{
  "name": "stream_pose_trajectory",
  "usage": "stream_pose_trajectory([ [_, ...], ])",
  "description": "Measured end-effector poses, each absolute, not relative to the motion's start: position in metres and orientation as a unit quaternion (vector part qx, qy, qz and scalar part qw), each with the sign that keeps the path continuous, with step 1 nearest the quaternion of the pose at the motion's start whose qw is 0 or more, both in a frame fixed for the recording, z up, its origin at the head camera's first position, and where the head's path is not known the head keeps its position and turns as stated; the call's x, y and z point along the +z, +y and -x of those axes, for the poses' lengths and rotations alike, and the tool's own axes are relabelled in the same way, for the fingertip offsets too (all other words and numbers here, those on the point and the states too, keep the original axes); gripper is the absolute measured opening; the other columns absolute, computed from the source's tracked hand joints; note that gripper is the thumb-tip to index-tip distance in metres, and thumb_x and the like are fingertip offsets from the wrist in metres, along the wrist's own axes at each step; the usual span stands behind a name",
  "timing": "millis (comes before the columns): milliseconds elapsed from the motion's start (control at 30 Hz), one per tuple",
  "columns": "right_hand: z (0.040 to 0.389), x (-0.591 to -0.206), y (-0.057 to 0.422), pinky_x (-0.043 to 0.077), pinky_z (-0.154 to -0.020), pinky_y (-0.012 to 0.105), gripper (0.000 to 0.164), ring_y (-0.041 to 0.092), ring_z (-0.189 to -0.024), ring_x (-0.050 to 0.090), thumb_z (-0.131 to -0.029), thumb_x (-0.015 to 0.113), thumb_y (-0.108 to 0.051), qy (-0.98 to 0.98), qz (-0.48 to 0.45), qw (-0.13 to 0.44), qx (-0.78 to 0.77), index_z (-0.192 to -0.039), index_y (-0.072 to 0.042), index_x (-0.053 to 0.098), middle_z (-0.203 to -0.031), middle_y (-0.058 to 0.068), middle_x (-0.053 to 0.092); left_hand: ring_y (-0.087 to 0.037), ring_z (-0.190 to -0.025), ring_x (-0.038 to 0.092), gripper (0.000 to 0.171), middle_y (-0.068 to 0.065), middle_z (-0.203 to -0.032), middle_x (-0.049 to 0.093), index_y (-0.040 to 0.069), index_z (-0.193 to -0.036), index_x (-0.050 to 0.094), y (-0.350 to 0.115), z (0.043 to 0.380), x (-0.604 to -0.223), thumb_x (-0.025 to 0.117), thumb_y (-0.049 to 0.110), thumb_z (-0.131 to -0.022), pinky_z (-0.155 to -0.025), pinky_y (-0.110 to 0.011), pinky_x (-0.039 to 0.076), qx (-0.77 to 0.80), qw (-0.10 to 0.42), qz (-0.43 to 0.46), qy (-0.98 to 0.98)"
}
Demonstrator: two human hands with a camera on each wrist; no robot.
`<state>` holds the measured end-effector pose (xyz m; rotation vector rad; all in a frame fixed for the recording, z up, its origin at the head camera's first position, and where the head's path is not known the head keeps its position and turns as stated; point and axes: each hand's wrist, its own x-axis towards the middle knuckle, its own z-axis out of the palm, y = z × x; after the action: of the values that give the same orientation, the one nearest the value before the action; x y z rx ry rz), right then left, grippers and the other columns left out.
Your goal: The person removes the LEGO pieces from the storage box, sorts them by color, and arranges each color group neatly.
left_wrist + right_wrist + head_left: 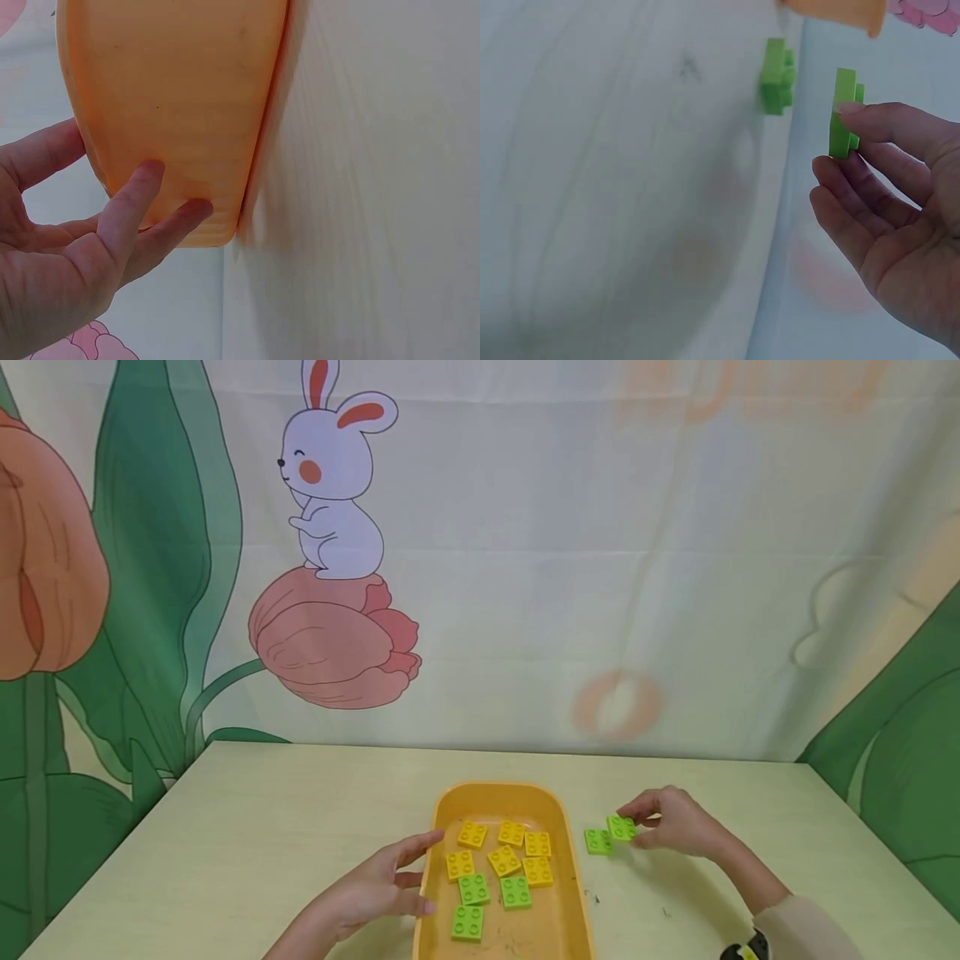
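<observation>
My right hand (678, 822) pinches a green toy brick (621, 828) between thumb and fingers. In the right wrist view the held brick (844, 112) is seen side-on, raised off the table. Just left of it, a second green brick (597, 842) lies on the table. My left hand (375, 885) rests its fingertips against the left side of a yellow-orange tray (566, 893). The left wrist view shows extended fingers (139, 195) touching the tray's outer wall (172, 90). Inside lie several yellow bricks (505, 861) and three green bricks (474, 888), studs up.
The pale wooden table (285, 827) reaches back to a printed curtain (510, 568) with a rabbit and tulips. Small dark specks (596, 898) mark the tabletop right of the tray. A dark and yellow item (746, 948) sits at the right sleeve (806, 931).
</observation>
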<state>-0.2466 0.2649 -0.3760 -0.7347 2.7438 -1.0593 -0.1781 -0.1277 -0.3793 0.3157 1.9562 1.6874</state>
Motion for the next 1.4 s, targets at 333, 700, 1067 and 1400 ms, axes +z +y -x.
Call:
stream_pose_trajectory([
  [333,0.258,-0.396,0.273,0.053,-0.07,0.033,0.035,0.019,-0.078,0.06,-0.064,0.075,0.002,0.919,0.242,0.061,-0.306,-0.097,0.01,0.066,-0.091,0.013,0.066,-0.044,-0.12,0.039,0.082,-0.029,-0.145,0.016,0.001,-0.143,0.024,-0.128,0.178,-0.38,0.07,-0.002,-0.075,-0.088,-0.043,0.047,0.62,0.264,-0.11,0.73],
  [700,0.259,-0.401,0.274,0.047,-0.062,0.022,0.037,0.019,-0.077,0.057,-0.061,0.079,-0.001,0.922,0.218,0.079,-0.309,-0.095,0.007,0.067,-0.09,0.011,0.067,-0.045,-0.121,0.038,0.082,-0.029,-0.145,0.016,0.001,-0.143,0.023,-0.128,0.179,-0.381,0.07,-0.002,-0.076,-0.088,-0.043,0.047,0.626,0.269,-0.119,0.722],
  [1067,0.259,-0.4,0.269,0.047,-0.065,0.023,0.035,0.018,-0.078,0.055,-0.062,0.079,-0.003,0.925,0.217,0.091,-0.299,-0.095,0.004,0.069,-0.09,0.007,0.067,-0.044,-0.122,0.037,0.082,-0.025,-0.147,0.016,0.001,-0.143,0.022,-0.128,0.178,-0.381,0.07,-0.001,-0.076,-0.088,-0.044,0.046,0.622,0.27,-0.119,0.725],
  [1400,0.261,-0.399,0.27,0.047,-0.064,0.022,0.036,0.017,-0.078,0.055,-0.063,0.079,-0.004,0.92,0.232,0.095,-0.301,-0.097,0.004,0.068,-0.091,0.007,0.066,-0.044,-0.123,0.037,0.082,-0.027,-0.147,0.015,0.0,-0.143,0.022,-0.128,0.177,-0.378,0.069,-0.002,-0.076,-0.087,-0.043,0.047,0.628,0.274,-0.115,0.719],
])
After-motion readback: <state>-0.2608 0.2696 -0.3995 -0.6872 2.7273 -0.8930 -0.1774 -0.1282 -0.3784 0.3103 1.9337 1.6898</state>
